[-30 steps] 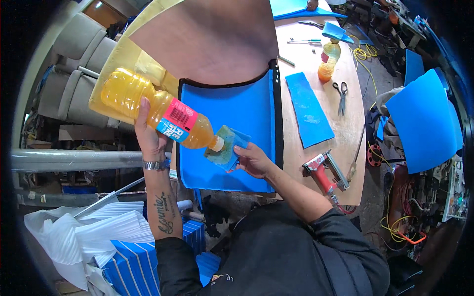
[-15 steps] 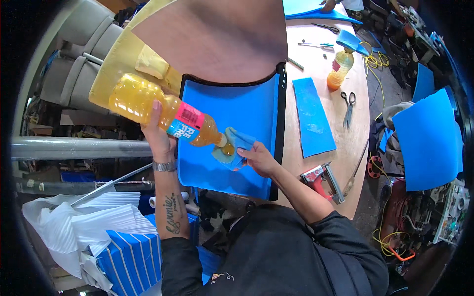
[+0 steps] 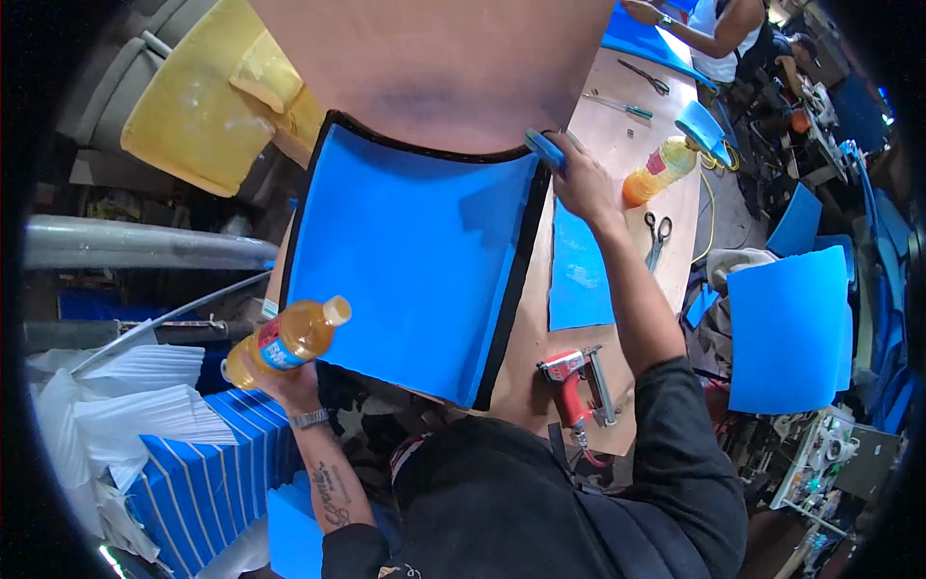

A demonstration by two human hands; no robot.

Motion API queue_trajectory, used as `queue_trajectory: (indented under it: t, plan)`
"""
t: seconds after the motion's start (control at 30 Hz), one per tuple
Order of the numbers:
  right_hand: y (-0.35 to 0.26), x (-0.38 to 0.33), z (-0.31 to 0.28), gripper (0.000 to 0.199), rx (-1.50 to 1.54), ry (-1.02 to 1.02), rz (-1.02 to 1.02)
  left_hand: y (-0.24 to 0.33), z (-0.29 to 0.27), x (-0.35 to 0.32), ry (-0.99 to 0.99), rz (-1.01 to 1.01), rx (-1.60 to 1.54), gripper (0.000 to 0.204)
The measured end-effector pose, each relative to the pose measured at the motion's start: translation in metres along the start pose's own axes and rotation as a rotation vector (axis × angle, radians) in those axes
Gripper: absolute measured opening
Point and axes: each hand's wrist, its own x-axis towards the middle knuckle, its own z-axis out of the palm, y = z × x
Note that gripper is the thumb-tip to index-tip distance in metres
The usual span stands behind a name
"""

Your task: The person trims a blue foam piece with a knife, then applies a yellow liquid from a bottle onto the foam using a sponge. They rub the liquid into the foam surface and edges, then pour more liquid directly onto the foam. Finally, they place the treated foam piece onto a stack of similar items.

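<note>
Bottle [image 3: 287,342] in left hand [image 3: 280,384], beside blue panel [image 3: 415,261] edge.

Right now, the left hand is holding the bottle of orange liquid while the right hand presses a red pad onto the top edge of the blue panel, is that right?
Not quite: the pad under the right hand is blue, not red, as the head view shows. The left hand does hold the bottle of orange liquid, and the pad sits at the blue panel's top edge.

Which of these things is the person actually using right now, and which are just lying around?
In use:
left hand holding orange bottle
right hand pressing blue pad
blue panel

Lying about:
scissors
red staple gun
second orange bottle
loose blue sheet
</note>
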Motion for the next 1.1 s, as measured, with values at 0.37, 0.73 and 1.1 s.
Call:
queue_trajectory:
  t: [0.37, 0.73, 1.1]
  plan:
    - [-0.054, -0.031, 0.005, 0.05, -0.219, -0.676, -0.058, 0.008, -0.042, -0.003, 0.161, -0.478, -0.515, 0.069]
    - [-0.077, -0.131, 0.015, 0.042, -0.141, -0.83, -0.314, 0.001, -0.026, -0.005, 0.108, -0.522, -0.571, 0.067]
    - [-0.086, -0.194, 0.042, 0.026, -0.277, -0.5, -0.429, -0.009, -0.016, -0.008, -0.028, -0.525, -0.605, 0.062]
